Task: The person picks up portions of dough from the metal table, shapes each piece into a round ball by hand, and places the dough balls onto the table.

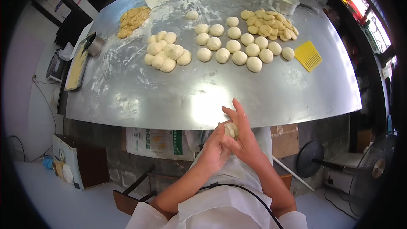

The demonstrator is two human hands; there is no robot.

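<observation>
A small piece of pale dough (231,130) is between my two hands, just off the front edge of the metal table (169,101). My left hand (214,148) is wrapped round it from the left. On the other side my right hand (241,133) presses against the dough, its upper fingers stretched away over the table edge. Beyond them, rows of round dough balls (222,55) lie on the table, with a stacked group of dough balls (168,64) to their left. Flattened yellowish pieces (266,30) are heaped at the right.
A yellow scraper (308,56) lies right of the dough balls. Behind are a metal bowl (285,2) and a brown crumbly mound (133,22). A metal cup (94,44) and a tray (77,68) stand at the left edge. A fan (378,168) is at the lower right.
</observation>
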